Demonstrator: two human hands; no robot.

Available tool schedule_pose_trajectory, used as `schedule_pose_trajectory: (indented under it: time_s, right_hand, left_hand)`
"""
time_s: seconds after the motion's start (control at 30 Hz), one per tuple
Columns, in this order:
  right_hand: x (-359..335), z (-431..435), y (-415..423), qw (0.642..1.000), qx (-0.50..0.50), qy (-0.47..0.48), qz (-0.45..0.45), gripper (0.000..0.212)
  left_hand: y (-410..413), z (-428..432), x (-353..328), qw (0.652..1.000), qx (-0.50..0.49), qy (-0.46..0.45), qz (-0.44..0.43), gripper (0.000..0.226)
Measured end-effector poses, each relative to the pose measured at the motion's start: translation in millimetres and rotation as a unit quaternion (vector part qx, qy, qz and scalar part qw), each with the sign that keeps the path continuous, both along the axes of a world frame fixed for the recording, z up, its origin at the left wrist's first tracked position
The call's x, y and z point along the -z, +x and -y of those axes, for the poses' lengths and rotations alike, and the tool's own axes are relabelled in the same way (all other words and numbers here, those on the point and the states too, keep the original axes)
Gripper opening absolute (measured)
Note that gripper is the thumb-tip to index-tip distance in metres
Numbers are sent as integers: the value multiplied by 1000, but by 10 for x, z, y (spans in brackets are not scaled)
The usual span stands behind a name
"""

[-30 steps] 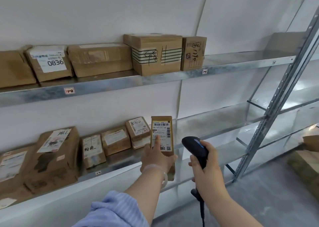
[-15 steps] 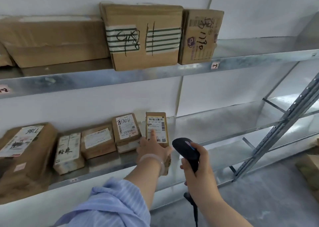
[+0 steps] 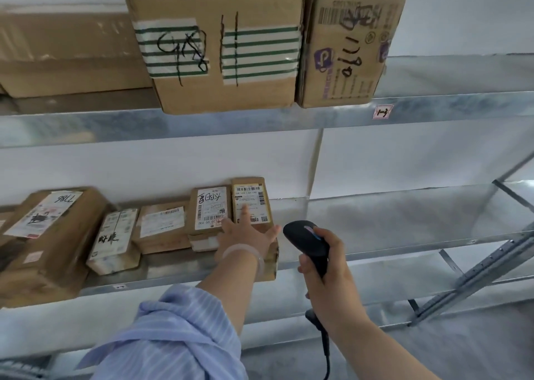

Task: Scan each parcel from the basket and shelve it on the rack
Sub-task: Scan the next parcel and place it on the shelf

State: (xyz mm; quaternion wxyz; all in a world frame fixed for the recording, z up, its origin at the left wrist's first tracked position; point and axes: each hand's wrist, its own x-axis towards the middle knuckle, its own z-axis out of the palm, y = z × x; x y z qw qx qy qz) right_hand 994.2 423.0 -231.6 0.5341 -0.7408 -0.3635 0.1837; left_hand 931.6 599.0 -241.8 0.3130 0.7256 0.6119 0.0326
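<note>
While the left hand (image 3: pixel 248 233) presses open, spread fingers on the parcel (image 3: pixel 254 190) at the centre-frame shelf (image 3: pixel 404 220) lip and the right hand (image 3: pixel 332 275) grips the scanner (image 3: pixel 306 239), release could tip it off forward.

The parcel (image 3: pixel 257 197) is brown cardboard with a white barcode label. The scanner (image 3: pixel 307 242) is black. The sleeve (image 3: pixel 173 336) is pale blue, finely striped. Above, a box (image 3: pixel 219 96) carries green-striped white tape; its neighbour (image 3: pixel 349 47) has purple print.

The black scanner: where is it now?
In the head view, right of centre, the right hand holds the black scanner just right of the parcel that the left hand touches.
</note>
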Motion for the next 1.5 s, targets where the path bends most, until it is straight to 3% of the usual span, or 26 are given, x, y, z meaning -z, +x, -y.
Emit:
schedule_pose_trajectory:
  time_s: [0.17,0.37,0.73,1.1,1.33,1.5]
  right_hand:
    - [4,-83,-9,1000,-26,7,6,59]
    - [-54,-254,-384,996,-84,25,14,59]
    - [-248,-736,-2275,958,-269,64,75,56]
    - [-161,-1016,-5100,897,-436,58,39,46]
    - [-130,-1167,-6125,851,-517,61,68,57]
    - [28,-1419,-6666,825,-558,48,75,49]
  left_hand:
    - [-178,10,-17,999,4,48,1,98]
    - [-886,39,-17,986,-19,140,84,81]
    - [-3393,156,-153,962,-152,224,43,67]
    - [-6459,701,-160,931,-286,227,0,70]
    - [-7445,995,-22,911,-368,183,-22,67]
    - [-7904,937,156,907,-396,137,-29,70]
